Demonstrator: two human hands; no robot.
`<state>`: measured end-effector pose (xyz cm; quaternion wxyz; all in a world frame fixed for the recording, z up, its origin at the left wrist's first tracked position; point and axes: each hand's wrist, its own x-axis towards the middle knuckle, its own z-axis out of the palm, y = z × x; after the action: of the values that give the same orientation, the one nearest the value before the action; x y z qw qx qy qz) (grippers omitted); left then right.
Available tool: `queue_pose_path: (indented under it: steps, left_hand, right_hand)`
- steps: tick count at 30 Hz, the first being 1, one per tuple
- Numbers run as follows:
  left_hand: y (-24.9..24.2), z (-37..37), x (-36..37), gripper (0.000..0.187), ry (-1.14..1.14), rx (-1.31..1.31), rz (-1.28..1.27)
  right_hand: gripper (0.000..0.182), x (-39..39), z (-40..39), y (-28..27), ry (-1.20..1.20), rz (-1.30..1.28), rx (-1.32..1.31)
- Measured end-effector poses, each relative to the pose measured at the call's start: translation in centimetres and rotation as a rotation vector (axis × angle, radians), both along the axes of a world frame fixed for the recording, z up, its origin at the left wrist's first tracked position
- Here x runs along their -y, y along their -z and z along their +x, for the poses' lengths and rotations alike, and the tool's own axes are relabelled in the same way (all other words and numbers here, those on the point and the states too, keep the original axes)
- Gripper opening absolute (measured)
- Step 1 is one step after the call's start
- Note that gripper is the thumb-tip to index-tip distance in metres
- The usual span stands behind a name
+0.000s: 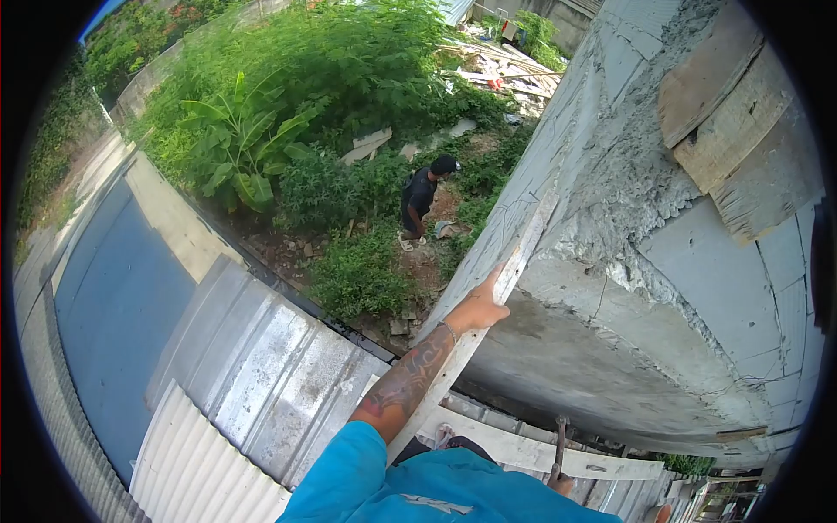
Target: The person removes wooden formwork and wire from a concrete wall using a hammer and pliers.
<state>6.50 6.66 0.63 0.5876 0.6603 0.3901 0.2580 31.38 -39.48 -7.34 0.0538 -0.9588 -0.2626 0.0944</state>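
Note:
My left hand [475,309] is closed round a long, pale wooden board [526,247], which slants up along the corner of the grey concrete wall [567,315]. The board's lower part runs down beside my forearm. Low in the view, right of my blue shirt, my right hand [561,484] is closed on the handle of a hammer [561,444]. The hammer's head points up, below the concrete's underside. My shirt hides part of the right arm.
Corrugated metal roofing [270,375] lies below on the left, beside a blue roof [122,253]. A person [418,199] in dark clothes stands on the ground among green plants [357,270]. Wooden boards [741,122] are on the wall at the upper right. A plank [523,443] lies near my feet.

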Motion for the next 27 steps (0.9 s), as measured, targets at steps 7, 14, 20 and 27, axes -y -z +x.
queue_pose_path:
  steps: [7,14,20,27]
  left_hand:
    - [-1.9,0.1,0.5,0.091,-0.011,-0.154,-0.099]
    - [2.0,0.2,-0.8,0.099,0.053,0.062,-0.053]
    - [-1.9,-2.2,2.3,0.079,-0.008,-0.001,-0.345]
    - [-1.8,-1.6,3.4,0.051,-0.120,-0.043,-0.402]
  right_hand:
    - [0.061,-2.5,2.6,3.0,0.019,0.215,-0.019]
    - [0.061,-4.4,0.9,5.5,0.164,0.308,-0.350]
    - [0.062,-2.4,-0.5,5.3,0.064,0.203,-0.235]
    - [0.060,0.2,-1.9,3.6,0.100,0.112,-0.168]
